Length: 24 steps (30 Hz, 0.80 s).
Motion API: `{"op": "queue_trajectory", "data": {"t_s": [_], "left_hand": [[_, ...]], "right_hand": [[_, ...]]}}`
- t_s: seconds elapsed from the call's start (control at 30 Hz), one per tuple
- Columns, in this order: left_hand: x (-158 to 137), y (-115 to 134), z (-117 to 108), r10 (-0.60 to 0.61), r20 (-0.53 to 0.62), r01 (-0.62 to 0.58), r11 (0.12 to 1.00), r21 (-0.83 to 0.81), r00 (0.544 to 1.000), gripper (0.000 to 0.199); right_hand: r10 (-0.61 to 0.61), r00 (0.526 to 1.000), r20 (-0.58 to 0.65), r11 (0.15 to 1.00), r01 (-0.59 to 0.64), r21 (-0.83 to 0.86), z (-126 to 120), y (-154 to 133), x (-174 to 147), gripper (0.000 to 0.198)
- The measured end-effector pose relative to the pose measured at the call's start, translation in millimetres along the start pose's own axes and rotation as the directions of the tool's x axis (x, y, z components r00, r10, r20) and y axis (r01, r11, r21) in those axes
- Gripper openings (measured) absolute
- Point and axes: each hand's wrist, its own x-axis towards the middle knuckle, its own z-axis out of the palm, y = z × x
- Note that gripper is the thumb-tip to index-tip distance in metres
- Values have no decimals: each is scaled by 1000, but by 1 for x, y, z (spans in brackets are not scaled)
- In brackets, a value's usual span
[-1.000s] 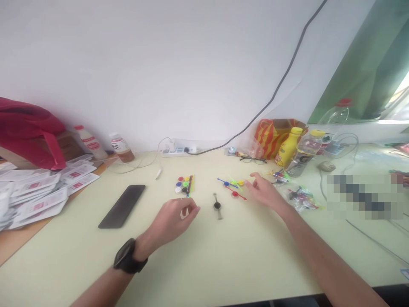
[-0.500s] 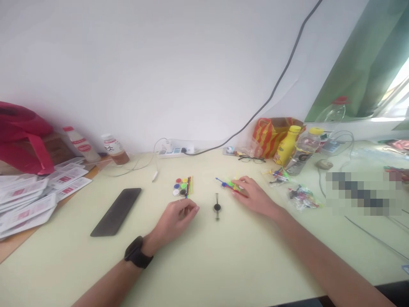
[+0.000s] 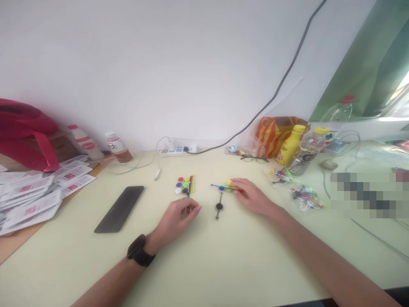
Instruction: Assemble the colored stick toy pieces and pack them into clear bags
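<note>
Left of centre on the surface (image 3: 191,268), coloured discs (image 3: 178,185) sit in rows beside sticks (image 3: 191,186), presumably sorted. Nearer the front edge, the half-curled left hand (image 3: 179,218) shows nothing held. Next, a black spinner (image 3: 219,207) lies flat; the part-closed right hand (image 3: 252,196) covers coloured spinners (image 3: 221,188), perhaps bunching them, its grip unclear.

Right hand (image 3: 252,197) with fingers over red and yellow plastic pieces, blue arrow piece (image 3: 221,188) just left of its fingertips, black arrow piece (image 3: 219,207) between both hands, left hand (image 3: 179,219) loosely curled above the counter (image 3: 223,260), coloured discs (image 3: 185,184) just beyond it, dark phone (image 3: 119,209) to its left.
</note>
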Motion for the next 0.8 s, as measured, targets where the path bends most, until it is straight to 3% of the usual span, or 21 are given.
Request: {"op": "queue_trajectory", "data": {"t_s": [0.27, 0.37, 0.53, 0.67, 0.8], "left_hand": [[-4, 3, 0, 88, -67, -84, 995, 59, 994, 21], [-6, 9, 2, 183, -53, -175, 975, 135, 982, 42], [-2, 20, 10, 265, 78, -276, 924, 266, 961, 76], [11, 25, 19, 307, 124, -331, 886, 326, 944, 82], [29, 29, 29, 338, 167, -376, 871, 317, 926, 84]], "right_hand": [[-9, 997, 78, 990, -2, 143, -4, -17, -5, 35], [-4, 994, 113, 984, -16, 176, -3, -20, -7, 37], [10, 982, 191, 978, -49, 201, -4, -34, -9, 50], [39, 985, 168, 994, -55, 90, -22, -39, -10, 57], [130, 954, 269, 991, -136, 4, -43, -25, -12, 79]]}}
